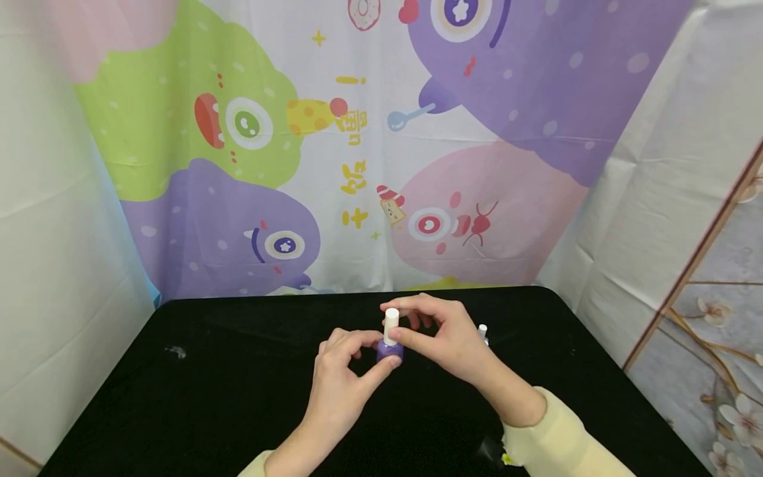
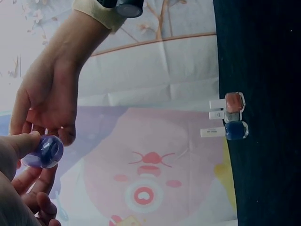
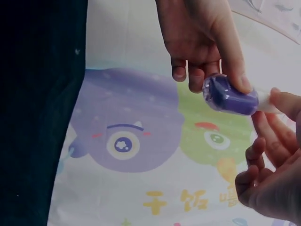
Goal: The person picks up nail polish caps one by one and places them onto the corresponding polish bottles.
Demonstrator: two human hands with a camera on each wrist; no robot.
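Observation:
A purple nail polish bottle (image 1: 390,350) with a white cap (image 1: 391,319) stands upright above the black table. My left hand (image 1: 336,371) pinches the glass body between thumb and fingers. Around the cap, my right hand (image 1: 456,341) has its thumb and fingers. Seen in the right wrist view, the bottle (image 3: 230,96) has its cap partly covered by the right fingers. The left wrist view shows the bottle's base (image 2: 52,150), with the cap hidden. Whether the cap is screwed tight or loose cannot be told.
In the left wrist view, a reddish bottle (image 2: 233,102), a clear or silvery one (image 2: 232,116) and a blue one (image 2: 235,130) stand close together. Behind the right wrist, one white cap (image 1: 482,328) shows. A cartoon curtain (image 1: 357,265) hangs behind the black table (image 1: 238,397).

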